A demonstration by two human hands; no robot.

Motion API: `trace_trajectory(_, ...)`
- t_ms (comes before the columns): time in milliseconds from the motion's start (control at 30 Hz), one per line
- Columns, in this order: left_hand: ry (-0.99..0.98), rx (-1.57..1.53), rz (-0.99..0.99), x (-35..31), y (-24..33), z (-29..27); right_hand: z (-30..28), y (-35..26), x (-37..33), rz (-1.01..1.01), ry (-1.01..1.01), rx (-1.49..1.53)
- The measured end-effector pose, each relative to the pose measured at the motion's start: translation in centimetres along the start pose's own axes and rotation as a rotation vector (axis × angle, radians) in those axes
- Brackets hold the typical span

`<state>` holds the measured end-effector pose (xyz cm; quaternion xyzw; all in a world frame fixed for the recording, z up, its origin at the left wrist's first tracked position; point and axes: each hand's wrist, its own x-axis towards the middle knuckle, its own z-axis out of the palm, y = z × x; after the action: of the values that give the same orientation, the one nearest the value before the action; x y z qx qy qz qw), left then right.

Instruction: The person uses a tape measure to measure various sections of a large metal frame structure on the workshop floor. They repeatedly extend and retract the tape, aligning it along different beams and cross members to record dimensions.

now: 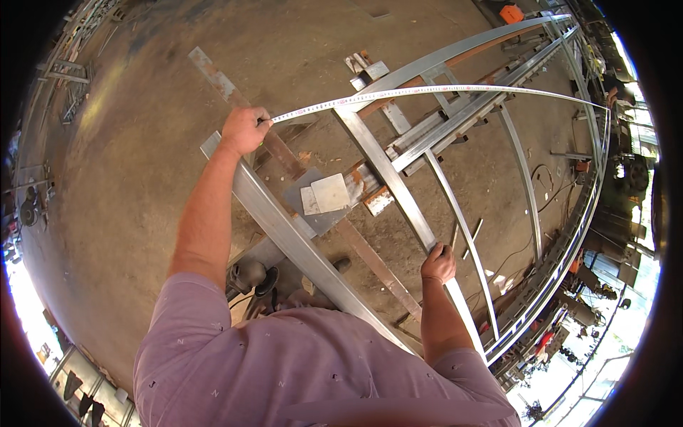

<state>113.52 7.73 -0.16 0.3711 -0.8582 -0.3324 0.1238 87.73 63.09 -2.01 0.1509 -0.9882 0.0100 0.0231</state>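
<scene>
My left hand (245,130) is closed on the near end of a white measuring tape (427,90), above the far end of a loose steel beam (284,235). From there the tape stretches in an arc to the right, over a large welded steel frame (484,107), to its far right side. What holds its other end is too small to make out. My right hand (438,265) grips a steel crossbar (388,174) of that frame, fingers wrapped around it. The loose beam slants between my two arms and passes in front of my body.
Small metal plates (329,194) lie on a support between beam and frame. A rusty flat bar (377,267) runs beneath. A rounded grey tool or machine (247,274) sits near my left elbow. An orange box (511,13) stands far off; cables (544,178) lie on the floor.
</scene>
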Motion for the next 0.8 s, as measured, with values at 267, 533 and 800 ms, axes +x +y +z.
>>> trace_trajectory(267,-0.02,0.015,-0.024,0.11,0.0,-0.06,-0.21,-0.12,0.02,0.007,-0.002,0.007)
trace_trajectory(533,-0.03,-0.007,-0.044,0.07,0.3,-0.26,-0.4,-0.24,0.07,0.008,-0.004,0.009)
trace_trajectory(800,-0.039,-0.005,-0.067,0.08,0.65,-0.3,-0.34,-0.15,0.07,0.009,-0.013,-0.01)
